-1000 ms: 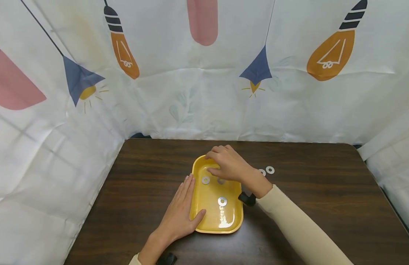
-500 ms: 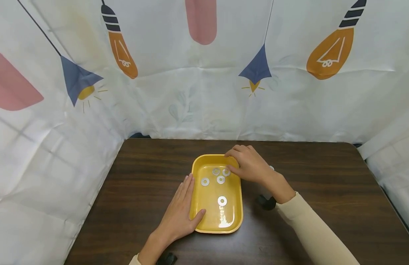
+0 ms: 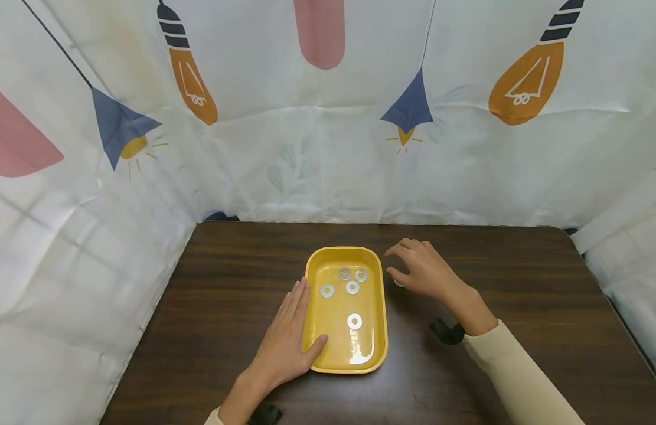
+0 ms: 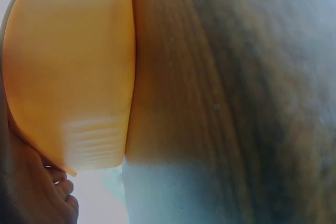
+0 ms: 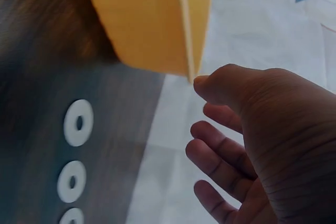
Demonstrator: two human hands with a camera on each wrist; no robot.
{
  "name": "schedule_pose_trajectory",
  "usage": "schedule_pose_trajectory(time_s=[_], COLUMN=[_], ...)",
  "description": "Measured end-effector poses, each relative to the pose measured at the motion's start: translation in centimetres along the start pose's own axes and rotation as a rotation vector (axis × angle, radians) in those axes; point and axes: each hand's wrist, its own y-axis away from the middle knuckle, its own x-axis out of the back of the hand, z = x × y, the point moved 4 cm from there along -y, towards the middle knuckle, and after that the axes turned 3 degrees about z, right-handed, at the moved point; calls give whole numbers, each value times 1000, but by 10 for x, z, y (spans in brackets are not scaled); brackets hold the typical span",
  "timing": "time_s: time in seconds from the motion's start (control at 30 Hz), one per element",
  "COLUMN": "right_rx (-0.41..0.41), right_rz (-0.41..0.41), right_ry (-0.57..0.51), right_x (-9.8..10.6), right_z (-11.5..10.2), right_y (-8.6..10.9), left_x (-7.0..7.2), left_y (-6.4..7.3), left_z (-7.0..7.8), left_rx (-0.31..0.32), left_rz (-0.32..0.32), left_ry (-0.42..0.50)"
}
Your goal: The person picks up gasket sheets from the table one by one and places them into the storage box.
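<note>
Straight-fingered left hand [image 3: 285,339] touches a yellow rounded-rectangular tray [image 3: 336,311] holding silver ring-shaped washers [image 3: 349,322]; right hand [image 3: 426,273] hovers empty, relaxed.

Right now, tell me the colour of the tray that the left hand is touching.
The tray is a glossy yellow; the head view shows it best.

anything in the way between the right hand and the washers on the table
Nothing visible stands between the right hand and those washers; in the right wrist view, the yellow tray is off to one side.
</note>
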Motion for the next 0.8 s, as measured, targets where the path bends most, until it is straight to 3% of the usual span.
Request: schedule_pose_trajectory(time_s=[0.43, 0.8], right_rx=[-73, -93], right_rz=[-40, -40], right_ry=[-19, 47], right_x=[-27, -42], right_z=[16, 21], right_y=[20, 34], left_x=[-1, 1], left_y=[2, 4], left_z=[-2, -2], left_rx=[-4, 1], left_rz=[8, -11], left_ry=[2, 7])
